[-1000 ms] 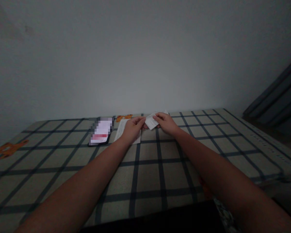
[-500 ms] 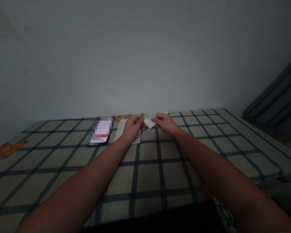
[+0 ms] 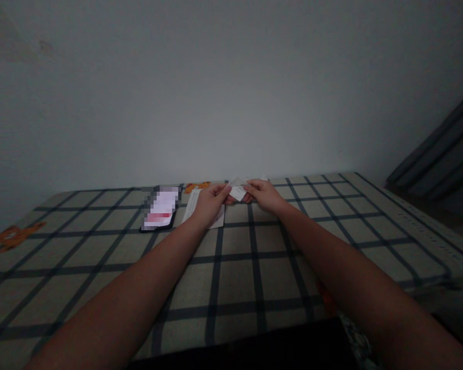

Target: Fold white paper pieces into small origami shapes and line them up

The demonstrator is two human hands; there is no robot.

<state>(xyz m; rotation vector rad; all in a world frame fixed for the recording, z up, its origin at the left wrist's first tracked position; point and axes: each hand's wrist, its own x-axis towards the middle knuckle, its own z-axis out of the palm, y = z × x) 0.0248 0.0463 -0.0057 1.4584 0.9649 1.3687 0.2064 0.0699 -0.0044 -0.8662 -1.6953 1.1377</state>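
Note:
Both my hands pinch a small folded piece of white paper (image 3: 238,192), which points downward in a diamond shape. My left hand (image 3: 213,198) grips its left side with thumb and fingers. On the right side, the thumb and fingers of my right hand (image 3: 265,194) close on it. Under and behind my left hand lies a flat white sheet with print (image 3: 217,222), partly covered by the hand and wrist. Another bit of white shows just behind my right hand, too small to make out.
A phone with a lit, blurred screen (image 3: 160,208) lies left of the sheet. Checked cloth (image 3: 235,282) covers the surface, with orange animal prints (image 3: 13,235). A bare wall (image 3: 231,92) rises behind, and a grey curtain (image 3: 443,139) hangs at the right.
The folded paper has tilted slightly in my fingers, and its lower tip sits a little higher. Both hands keep their hold in nearly the same place.

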